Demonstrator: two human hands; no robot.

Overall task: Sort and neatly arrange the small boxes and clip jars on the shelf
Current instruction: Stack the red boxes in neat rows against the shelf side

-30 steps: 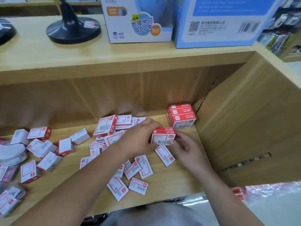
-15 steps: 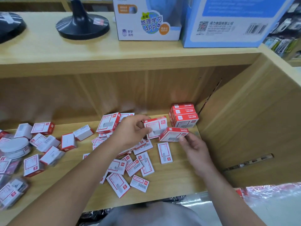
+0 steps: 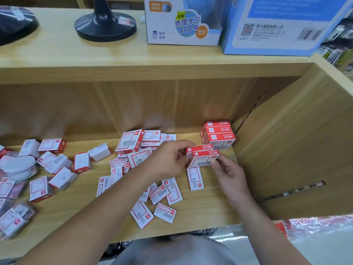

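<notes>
Holding a pair of small boxes [image 3: 202, 158] between both hands, you are pressing them together, one behind the other, over the right end of the shelf board [image 3: 210, 213]. Your left hand [image 3: 168, 161] is curling its thumb and forefinger onto the pair's left end. Your right hand [image 3: 230, 174] is pinching the right end, with its thumb lying on the near face. Both boxes are showing red tops and white fronts, and the pair is tilting slightly. You cannot tell whether it is touching the board or hanging just above it.

Just behind and to the right, apart from the pair, a stack of boxes [image 3: 217, 133] is standing in the back corner beside the side panel [image 3: 286, 150]. Loose boxes [image 3: 142, 213] are lying scattered across the middle of the board, some flat and some overlapping, with your left forearm crossing above several of them. Farther left, more are lying around a round clip jar [image 3: 19, 167] with a white lid.

On the shelf above, a black round base [image 3: 105, 25], a white carton [image 3: 183, 22] and a blue carton [image 3: 277, 25] are standing in a row.
</notes>
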